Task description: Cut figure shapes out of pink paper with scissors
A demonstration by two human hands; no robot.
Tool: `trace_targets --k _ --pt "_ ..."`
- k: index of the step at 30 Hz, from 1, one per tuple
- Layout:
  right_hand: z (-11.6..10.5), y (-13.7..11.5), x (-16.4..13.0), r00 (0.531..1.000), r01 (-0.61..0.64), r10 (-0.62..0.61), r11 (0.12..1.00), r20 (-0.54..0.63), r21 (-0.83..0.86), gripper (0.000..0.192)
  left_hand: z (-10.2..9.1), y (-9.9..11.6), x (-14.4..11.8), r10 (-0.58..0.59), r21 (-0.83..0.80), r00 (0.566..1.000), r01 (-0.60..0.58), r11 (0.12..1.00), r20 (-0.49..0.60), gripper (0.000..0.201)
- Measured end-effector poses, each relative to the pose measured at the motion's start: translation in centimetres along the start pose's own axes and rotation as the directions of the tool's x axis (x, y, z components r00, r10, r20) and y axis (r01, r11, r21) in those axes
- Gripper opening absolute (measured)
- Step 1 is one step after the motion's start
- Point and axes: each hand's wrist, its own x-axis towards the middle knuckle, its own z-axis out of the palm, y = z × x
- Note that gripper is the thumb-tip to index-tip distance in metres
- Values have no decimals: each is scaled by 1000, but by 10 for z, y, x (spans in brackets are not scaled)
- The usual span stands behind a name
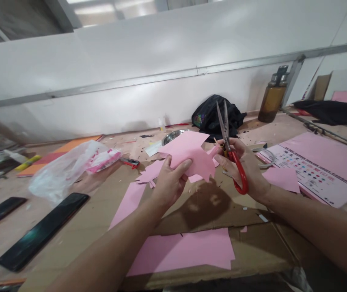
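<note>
Pink paper cutout [191, 156] is held up above the cardboard sheet [210, 211], pinched in the left hand [170, 182] w/ thumb on the front. Right hand [243, 166] is closed around red-handled scissors [231, 150], blades pointing up and just abt together, right next to the paper's edge. More pink sheets [182, 249] lie on the cardboard below. Two phones [42, 231] off to the left, black bag [212, 115] and brown bottle [272, 99] by the wall.
</note>
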Motion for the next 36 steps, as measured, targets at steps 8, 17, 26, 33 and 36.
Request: trace_targets --k 8,17,26,33,36 --pt "0 0 -2 1000 -21 22 999 15 -27 38 0 -3 -2 -16 32 1000 15 999 22 53" --pt "2 0 -2 1000 -23 23 999 -11 26 36 1 -3 1 -68 -15 996 68 998 51 48" --pt "-2 2 5 992 -95 97 995 -82 29 43 -5 -4 8 -78 -63 997 78 995 2 46" --pt "-8 5 11 973 -209 228 923 -22 322 43 -10 -2 11 -126 16 973 125 992 195 40" --pt "-13 7 15 976 -205 216 902 16 380 40 -13 -2 9 -185 128 948 157 979 258 39"
